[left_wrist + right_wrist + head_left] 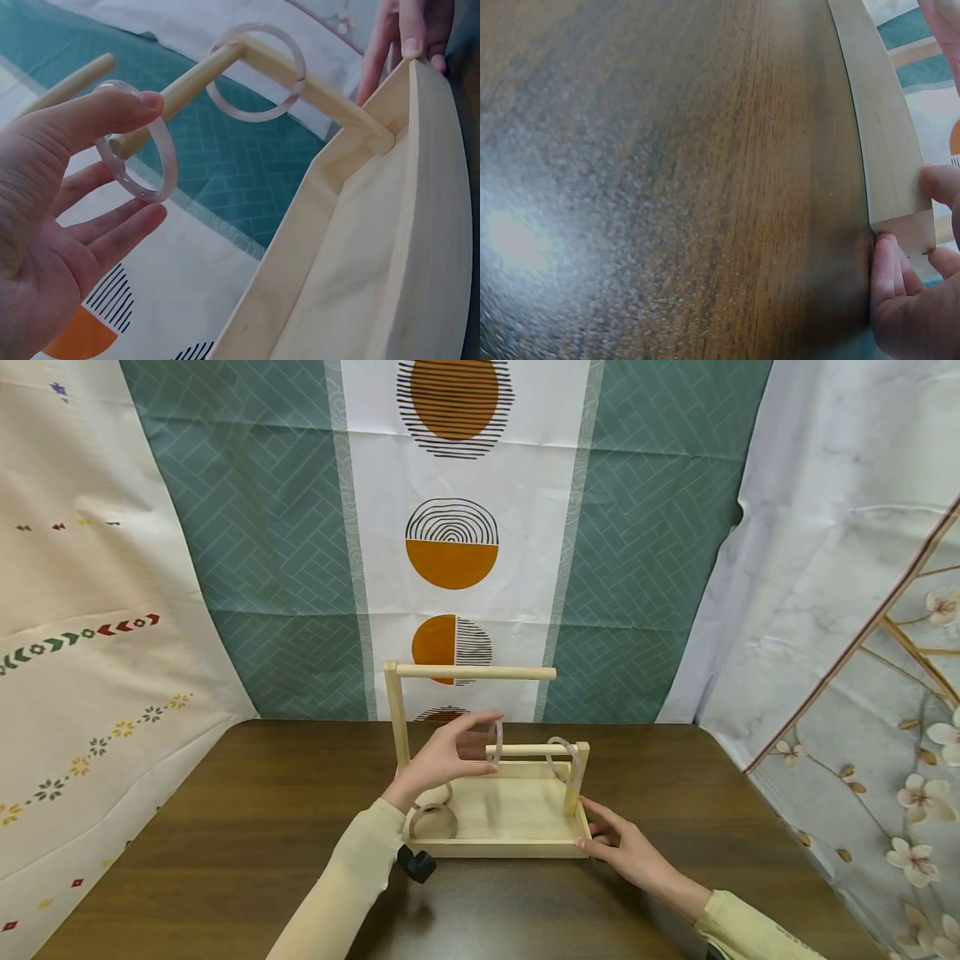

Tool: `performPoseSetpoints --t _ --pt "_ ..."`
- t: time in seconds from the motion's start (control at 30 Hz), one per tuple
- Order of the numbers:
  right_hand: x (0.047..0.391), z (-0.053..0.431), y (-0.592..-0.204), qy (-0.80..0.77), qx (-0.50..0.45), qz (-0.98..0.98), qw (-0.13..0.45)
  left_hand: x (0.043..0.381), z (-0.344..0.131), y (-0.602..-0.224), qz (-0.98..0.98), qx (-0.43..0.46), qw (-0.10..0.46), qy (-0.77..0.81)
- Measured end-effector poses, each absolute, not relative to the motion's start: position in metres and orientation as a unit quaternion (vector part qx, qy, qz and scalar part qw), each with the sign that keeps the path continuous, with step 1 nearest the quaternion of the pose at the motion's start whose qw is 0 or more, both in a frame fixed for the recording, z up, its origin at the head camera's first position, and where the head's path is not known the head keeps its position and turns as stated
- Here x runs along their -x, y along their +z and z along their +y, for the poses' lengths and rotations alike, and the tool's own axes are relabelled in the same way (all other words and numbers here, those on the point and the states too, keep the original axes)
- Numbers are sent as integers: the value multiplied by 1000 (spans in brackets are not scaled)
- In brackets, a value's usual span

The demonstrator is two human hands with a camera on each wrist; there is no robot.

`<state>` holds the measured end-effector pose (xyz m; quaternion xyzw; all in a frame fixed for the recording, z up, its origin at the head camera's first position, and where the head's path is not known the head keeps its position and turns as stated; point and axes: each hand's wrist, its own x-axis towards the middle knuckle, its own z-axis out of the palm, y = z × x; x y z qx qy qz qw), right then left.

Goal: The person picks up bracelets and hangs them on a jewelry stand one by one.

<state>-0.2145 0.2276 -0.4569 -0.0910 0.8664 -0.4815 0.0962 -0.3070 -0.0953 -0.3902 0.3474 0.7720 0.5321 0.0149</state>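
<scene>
My left hand pinches a pale translucent bangle between thumb and fingertips. In the left wrist view, this bangle overlaps the free end of the lower wooden rod. A second bangle hangs around that same rod near its upright post. Two more bangles, one of them the front bangle, lean at the left end of the wooden tray, partly behind my left wrist. With thumb and fingers, my right hand grips the tray's front right corner.
A taller post at the tray's left carries a higher rod, above and behind my left hand. The tray stands on a dark brown wooden table. Patterned cloths, including a green and white cloth, hang around the table.
</scene>
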Motion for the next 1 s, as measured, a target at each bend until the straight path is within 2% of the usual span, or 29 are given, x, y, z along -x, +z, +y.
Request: performPoseSetpoints --t 0.73,1.0 --pt "213 228 -458 -493 107 858 98 301 -59 -393 786 -321 -28 528" --pt "215 229 -459 -499 113 854 97 301 -52 -395 784 -342 -43 517"
